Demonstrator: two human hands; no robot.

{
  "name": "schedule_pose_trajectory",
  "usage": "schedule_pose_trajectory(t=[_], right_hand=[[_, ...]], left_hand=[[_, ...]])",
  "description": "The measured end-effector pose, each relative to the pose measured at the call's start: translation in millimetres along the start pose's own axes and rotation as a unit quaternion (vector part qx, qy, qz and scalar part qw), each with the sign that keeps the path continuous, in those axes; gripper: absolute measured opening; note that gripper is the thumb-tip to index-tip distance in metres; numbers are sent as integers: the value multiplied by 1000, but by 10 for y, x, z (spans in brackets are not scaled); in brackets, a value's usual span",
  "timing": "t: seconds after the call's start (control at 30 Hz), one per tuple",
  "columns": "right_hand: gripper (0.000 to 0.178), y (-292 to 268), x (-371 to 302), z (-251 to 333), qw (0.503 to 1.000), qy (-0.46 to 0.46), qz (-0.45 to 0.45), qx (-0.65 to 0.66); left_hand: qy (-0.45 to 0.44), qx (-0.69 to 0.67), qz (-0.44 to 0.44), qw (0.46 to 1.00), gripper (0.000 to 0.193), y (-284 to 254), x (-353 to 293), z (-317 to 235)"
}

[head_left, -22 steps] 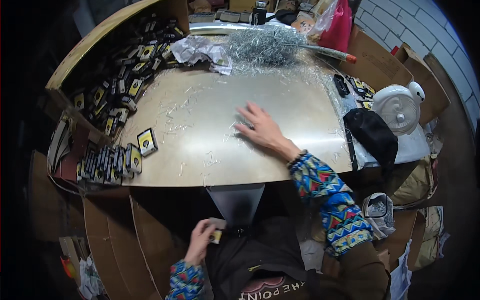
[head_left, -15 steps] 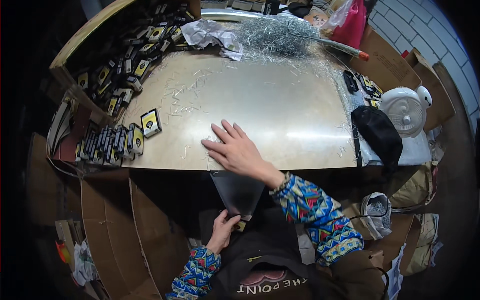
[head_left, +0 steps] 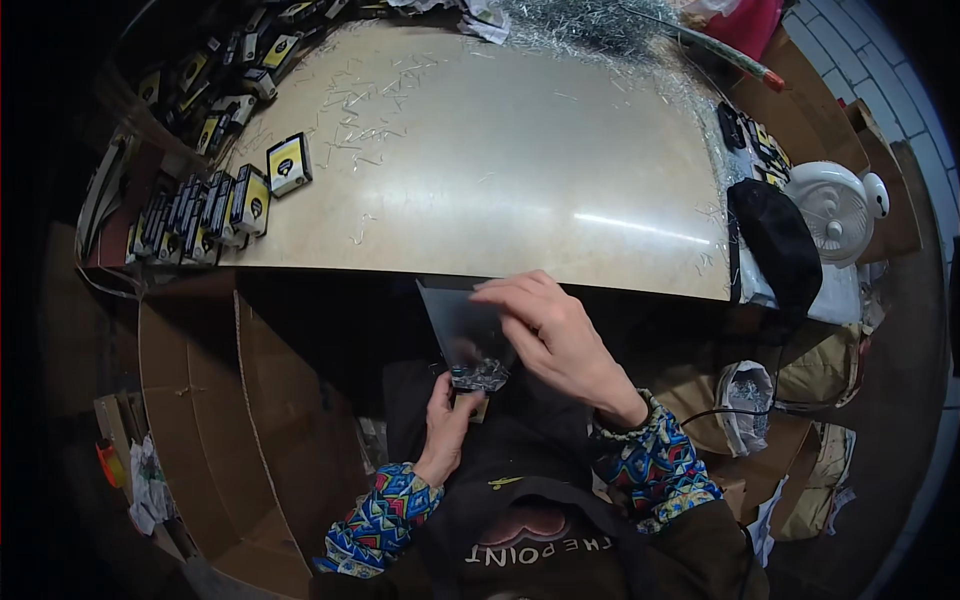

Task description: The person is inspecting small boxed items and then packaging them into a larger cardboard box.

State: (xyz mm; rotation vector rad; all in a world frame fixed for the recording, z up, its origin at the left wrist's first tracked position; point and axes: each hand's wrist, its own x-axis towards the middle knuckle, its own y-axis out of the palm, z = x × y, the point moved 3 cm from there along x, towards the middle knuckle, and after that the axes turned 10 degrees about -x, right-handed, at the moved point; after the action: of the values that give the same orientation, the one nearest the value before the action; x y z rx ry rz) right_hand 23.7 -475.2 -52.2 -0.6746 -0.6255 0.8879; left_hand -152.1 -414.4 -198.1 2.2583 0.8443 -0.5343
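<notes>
Clearly, the biggest thing in view was the pale tabletop [head_left: 480, 170], and it had lost its visitor: a moment earlier the right hand [head_left: 555, 335] lay flat on it, while now it had drawn back to the near edge, just over the lap. This meant, as I judge, that the work had moved from the surface down to the body. To the left stood an open cardboard box [head_left: 210, 400], and along the far left edge of the tabletop rows of small black-and-yellow packets [head_left: 215, 205] stood close together, one packet [head_left: 288, 163] lying apart. At the right were a black cap [head_left: 775, 240] and a white fan [head_left: 835, 205]. The right grip was narrow, its fingertips pinching the top edge of a clear plastic sleeve [head_left: 460, 320]. The left hand [head_left: 448, 420] held from below a small dark crumpled item [head_left: 482, 375] at the sleeve's lower end; how tightly its fingers closed I could not tell, and the item itself was too blurred to identify.
</notes>
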Motion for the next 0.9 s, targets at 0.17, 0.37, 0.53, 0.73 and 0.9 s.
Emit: schedule_pose_trajectory(t=[0.17,0.37,0.53,0.73,0.9], right_hand=[[26,546,-304,-136,992,-26,14,-125],[48,892,-754,14,978,-90,179,-55],[29,494,-507,-117,984,4,110,143],[23,270,-288,-128,990,60,71,104],[20,310,-196,-39,996,-26,84,29]], left_hand=[[102,263,23,959,82,-70,32,184],[258,458,23,851,64,-261,26,197],[314,393,53,863,83,-224,-275,-218],[327,316,-5,891,80,-40,-53,-497],[409,399,11,820,87,132,8,-677]])
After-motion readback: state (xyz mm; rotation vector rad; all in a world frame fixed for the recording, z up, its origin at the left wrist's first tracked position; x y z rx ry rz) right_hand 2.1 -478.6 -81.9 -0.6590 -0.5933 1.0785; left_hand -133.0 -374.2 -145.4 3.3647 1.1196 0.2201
